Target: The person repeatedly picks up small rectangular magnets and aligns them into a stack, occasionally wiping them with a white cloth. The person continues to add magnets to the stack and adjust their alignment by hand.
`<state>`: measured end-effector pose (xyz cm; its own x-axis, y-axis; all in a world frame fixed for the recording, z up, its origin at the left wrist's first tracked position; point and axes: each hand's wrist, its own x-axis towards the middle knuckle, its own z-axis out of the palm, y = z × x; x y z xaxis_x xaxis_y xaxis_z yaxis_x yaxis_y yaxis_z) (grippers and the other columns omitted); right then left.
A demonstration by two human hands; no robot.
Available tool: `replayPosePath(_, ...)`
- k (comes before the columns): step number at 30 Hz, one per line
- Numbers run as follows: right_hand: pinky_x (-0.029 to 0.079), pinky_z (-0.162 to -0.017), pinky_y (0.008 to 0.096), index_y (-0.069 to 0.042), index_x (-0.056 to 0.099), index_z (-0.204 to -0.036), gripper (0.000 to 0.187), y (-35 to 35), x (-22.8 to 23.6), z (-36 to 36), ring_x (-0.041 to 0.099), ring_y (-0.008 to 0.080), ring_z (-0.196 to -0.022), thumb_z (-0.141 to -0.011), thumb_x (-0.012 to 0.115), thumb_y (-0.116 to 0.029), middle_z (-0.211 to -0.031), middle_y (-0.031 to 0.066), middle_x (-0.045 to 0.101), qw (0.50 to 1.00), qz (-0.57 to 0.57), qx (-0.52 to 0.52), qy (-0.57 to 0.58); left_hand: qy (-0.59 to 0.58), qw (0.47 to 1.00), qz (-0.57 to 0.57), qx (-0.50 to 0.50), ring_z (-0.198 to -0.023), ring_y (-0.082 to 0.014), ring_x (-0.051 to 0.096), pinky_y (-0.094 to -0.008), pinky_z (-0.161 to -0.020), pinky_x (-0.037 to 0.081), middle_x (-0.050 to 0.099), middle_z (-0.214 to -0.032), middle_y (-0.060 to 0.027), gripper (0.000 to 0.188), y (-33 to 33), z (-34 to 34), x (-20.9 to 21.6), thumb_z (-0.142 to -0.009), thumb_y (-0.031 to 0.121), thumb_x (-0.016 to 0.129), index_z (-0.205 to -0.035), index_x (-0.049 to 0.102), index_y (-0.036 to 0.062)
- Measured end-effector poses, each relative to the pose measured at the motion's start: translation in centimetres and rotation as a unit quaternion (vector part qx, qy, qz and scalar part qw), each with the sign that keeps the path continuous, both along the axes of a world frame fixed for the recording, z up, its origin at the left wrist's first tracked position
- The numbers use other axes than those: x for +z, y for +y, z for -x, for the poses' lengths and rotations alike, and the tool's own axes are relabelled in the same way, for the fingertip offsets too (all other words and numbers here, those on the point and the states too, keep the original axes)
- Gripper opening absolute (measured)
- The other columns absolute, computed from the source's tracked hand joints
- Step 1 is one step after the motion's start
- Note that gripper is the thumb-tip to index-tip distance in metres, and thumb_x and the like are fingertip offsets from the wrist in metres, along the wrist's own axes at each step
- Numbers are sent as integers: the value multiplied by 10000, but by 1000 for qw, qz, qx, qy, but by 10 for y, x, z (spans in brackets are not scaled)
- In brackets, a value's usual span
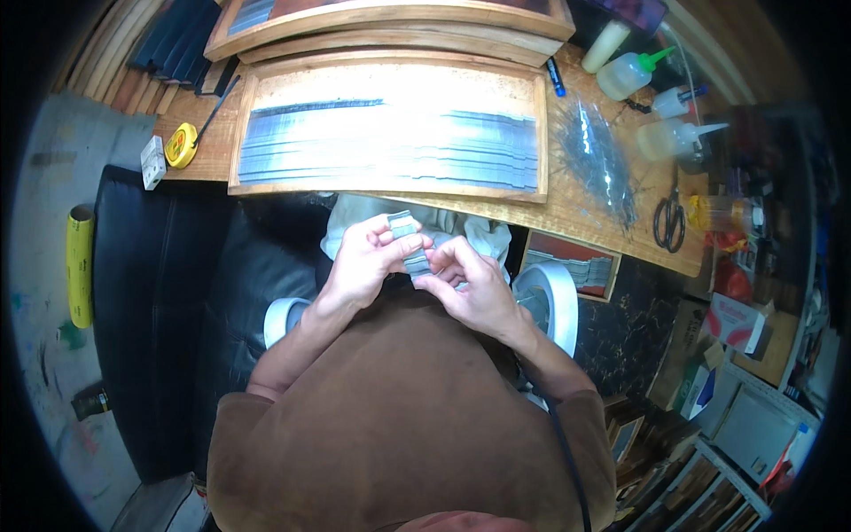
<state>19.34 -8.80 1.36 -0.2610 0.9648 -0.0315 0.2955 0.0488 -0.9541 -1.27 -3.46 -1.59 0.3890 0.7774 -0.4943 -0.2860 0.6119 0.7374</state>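
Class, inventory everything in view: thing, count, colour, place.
desk: one, brown, ahead
front tray: one, brown, on desk
strips: many, grey, front tray
rear trays: at least two, brown, desk's back
tape measure: one, yellow, desk's left
squeeze bottles: several, translucent, desk's right
scissors: one, black, desk's right
roll: one, yellow, left
seat: one, black, left
shelf clutter: uncountable, mixed, right
pieces: uncountable, grey, left hand
shirt: one, brown, bottom
left hand: one, bare, centre
right hand: one, bare, centre

On the surface [576, 213] ahead, I have a shallow tray [387, 190] with rows of strips [390, 161] in it. Left of it lies a tape measure [182, 144]; right, scissors [671, 222], with bottles [625, 77] farther back. Nearer me than the tray, a small stack [403, 228] is between the left hand [362, 263] and right hand [476, 285].
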Motion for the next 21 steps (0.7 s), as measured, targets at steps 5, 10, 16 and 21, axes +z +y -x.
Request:
replayPosePath(5,615,-739,309,-8,787,-1133,239,-39,-50,-24,783,191,-831,-895,804,3,-927,122,792,995,23,37,95,-31,985,85,-148,-989,-237,782,-396,-854,665,785,-1096,-146,213,12,-14,-1,-974,25,753,-1177,701,-11)
replayPosePath(10,620,-774,299,3,801,-1119,220,-50,-62,-8,784,187,-844,-899,810,-4,-946,109,810,991,-11,-29,129,-27,974,96,-204,-969,-239,786,-384,-847,668,788,-1080,-148,226,24,-28,-5,-971,14,749,-1191,709,-20)
replayPosePath(16,643,-741,266,15,803,-1115,193,-50,-79,14,790,160,-836,-929,767,54,-926,124,814,968,2,-144,203,3,973,83,-216,-970,-231,788,-360,-845,661,790,-1081,-147,222,41,-41,-9,-978,57,759,-1180,732,-30)
replayPosePath(21,649,-781,282,16,808,-1083,169,-49,-81,14,800,183,-872,-920,780,49,-977,142,819,974,-27,-146,172,7,973,78,-217,-961,-224,789,-342,-809,660,796,-1077,-144,251,37,-36,-17,-978,88,770,-1209,736,-4)
